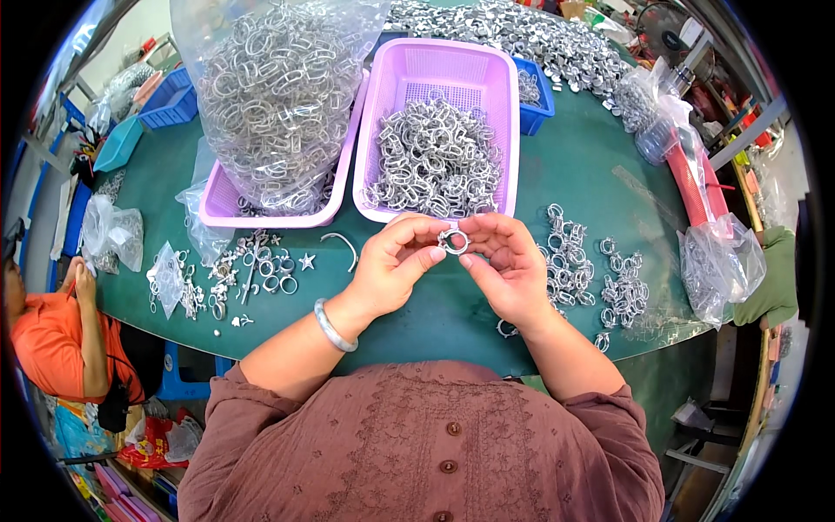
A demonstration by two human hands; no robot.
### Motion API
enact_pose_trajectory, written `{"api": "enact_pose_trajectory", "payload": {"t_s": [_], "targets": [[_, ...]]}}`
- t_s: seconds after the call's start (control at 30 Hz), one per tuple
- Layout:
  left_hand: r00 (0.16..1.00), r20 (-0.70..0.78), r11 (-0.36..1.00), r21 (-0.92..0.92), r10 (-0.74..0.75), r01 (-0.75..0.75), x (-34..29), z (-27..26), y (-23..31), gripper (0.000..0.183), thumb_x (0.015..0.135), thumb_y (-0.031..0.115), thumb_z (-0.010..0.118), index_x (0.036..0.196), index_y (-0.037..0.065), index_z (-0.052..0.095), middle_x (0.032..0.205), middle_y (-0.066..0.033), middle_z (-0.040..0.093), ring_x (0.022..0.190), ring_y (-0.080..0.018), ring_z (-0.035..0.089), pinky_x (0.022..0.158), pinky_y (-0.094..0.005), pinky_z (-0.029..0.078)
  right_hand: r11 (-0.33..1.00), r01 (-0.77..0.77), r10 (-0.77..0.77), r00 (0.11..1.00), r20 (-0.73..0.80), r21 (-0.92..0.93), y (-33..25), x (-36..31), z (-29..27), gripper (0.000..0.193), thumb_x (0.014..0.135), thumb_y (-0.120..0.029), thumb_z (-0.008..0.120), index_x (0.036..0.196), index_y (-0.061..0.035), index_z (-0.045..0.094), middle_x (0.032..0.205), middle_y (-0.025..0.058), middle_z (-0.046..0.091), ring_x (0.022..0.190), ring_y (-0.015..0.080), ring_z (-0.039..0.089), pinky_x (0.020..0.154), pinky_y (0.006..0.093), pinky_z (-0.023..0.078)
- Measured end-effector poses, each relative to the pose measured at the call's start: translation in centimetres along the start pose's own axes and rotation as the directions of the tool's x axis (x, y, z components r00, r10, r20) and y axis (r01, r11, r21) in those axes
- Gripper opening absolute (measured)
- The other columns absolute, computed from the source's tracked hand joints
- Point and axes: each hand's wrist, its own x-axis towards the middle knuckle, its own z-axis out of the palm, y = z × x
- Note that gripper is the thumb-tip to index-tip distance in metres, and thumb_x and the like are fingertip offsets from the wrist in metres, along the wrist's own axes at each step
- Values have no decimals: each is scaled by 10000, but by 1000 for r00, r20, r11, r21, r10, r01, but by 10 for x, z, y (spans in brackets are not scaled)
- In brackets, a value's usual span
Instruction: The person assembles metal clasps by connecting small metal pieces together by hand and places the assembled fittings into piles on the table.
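Observation:
Between both hands, just in front of a purple plastic basket [509,130], I hold a small silver metal ring [453,243]. My left hand [393,265] pinches its left side with thumb and fingers. On the ring's right side, the thumb and fingers of my right hand [507,265] close on it too. Many similar silver metal pieces [435,161] are heaped in the basket. To the right of my right hand lie loose clusters of silver rings [570,265]. Left of my left hand are a curved silver piece [342,244] and a small star [307,261].
A clear bag of metal rings [278,104] fills a second purple basket [261,217]. Blue bins [531,96] and a large pile of metal parts [522,35] stand farther back on the green table [565,165]. A person in orange [61,348] sits at left; another's green sleeve [770,278] shows at right.

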Motion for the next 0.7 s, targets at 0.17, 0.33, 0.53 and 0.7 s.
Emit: {"api": "enact_pose_trajectory", "payload": {"t_s": [0.17, 0.33, 0.53, 0.7], "targets": [[962, 28, 903, -339, -271, 264, 1, 0, -2, 270, 848, 70, 526, 1114, 33, 501, 1012, -63, 560, 910, -134, 546, 793, -274, 459, 999, 30, -31, 999, 20, 23, -2, 1, 0, 379, 772, 112, 506, 1124, 2, 419, 1060, 110, 520, 947, 173, 552, 810, 291, 464], [917, 172, 719, -576, -359, 389, 0, -5, -4, 287, 883, 132, 478, 1158, 51, 476, 1052, -79, 549, 930, -160, 547, 798, -297, 463, 999, 9, -10, 1000, 18, 33, -5, 2, 2, 348, 788, 103, 489, 1117, 11, 428, 1017, 104, 527, 904, 169, 553, 811, 303, 468], [914, 223, 695, -595, -339, 403, 3, -6, -3, 297, 888, 124, 462, 1173, 40, 461, 1068, -97, 540, 948, -181, 538, 824, -313, 452, 1000, 3, -4, 1000, 30, 26, -4, 2, 1, 339, 797, 104, 468, 1119, 8, 430, 1009, 105, 536, 914, 177, 558, 812, 306, 466], [914, 224, 687, -605, -339, 403, 3, -8, -5, 313, 884, 130, 469, 1181, 29, 463, 1039, -81, 553, 919, -170, 547, 812, -299, 458, 992, -38, 40, 999, -7, 121, -3, 2, -1, 318, 816, 79, 460, 1124, 4, 432, 1072, 120, 540, 914, 165, 559, 810, 289, 455]]}}
